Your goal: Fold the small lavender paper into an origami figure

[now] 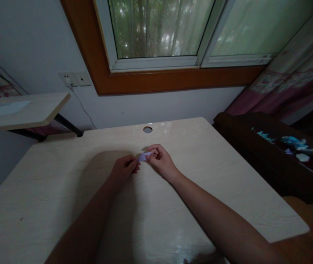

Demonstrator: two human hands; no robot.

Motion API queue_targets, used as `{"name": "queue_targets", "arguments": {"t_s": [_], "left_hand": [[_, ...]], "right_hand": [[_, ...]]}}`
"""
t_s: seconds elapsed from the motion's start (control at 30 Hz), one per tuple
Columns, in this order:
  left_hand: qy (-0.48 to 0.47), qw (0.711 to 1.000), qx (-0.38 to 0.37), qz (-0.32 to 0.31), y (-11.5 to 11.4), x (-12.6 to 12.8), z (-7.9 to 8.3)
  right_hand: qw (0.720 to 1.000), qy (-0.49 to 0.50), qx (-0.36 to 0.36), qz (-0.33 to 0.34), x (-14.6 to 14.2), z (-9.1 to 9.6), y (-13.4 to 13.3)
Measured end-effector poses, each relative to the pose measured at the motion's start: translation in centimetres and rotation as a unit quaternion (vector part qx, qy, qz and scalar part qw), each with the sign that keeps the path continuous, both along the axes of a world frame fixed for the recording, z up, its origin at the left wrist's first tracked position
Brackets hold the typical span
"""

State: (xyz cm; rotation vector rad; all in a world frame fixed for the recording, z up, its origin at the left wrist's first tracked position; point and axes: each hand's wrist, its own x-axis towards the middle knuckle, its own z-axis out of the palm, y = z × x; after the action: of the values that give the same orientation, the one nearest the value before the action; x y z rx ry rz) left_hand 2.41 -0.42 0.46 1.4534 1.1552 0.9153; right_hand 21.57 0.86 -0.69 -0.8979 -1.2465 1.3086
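Observation:
A small pale purple piece of paper [143, 157] is held between both my hands over the middle of a light wooden desk [63, 190]. My left hand [125, 169] pinches its left end with curled fingers. My right hand [159, 160] pinches its right end, fingers closed around it. Most of the paper is hidden by my fingers.
A round cable hole [147, 129] sits near the desk's far edge. A raised shelf [21, 110] stands at the left with a wall socket [74, 79] behind it. A dark wooden piece of furniture [269, 154] carrying small paper items is at the right, under a window.

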Motion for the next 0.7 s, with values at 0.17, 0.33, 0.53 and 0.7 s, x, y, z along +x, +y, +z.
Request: {"name": "queue_targets", "arguments": {"t_s": [0.17,0.33,0.53,0.7], "left_hand": [[0.012,1.000,0.015,-0.006,-0.21,0.10,0.51],[0.048,0.998,0.029,-0.016,-0.12,0.05,0.41],[0.066,0.996,0.037,-0.040,0.07,-0.18,-0.13],[0.083,0.993,0.053,-0.060,-0.01,-0.20,0.05]], "right_hand": [[1.000,-0.005,0.000,0.001,0.12,-0.01,0.01],[0.999,-0.013,0.009,0.031,0.03,-0.26,-0.13],[0.995,-0.077,0.038,0.050,-0.09,-0.45,-0.52],[0.990,-0.105,0.066,0.065,0.04,-0.52,-0.73]]}}
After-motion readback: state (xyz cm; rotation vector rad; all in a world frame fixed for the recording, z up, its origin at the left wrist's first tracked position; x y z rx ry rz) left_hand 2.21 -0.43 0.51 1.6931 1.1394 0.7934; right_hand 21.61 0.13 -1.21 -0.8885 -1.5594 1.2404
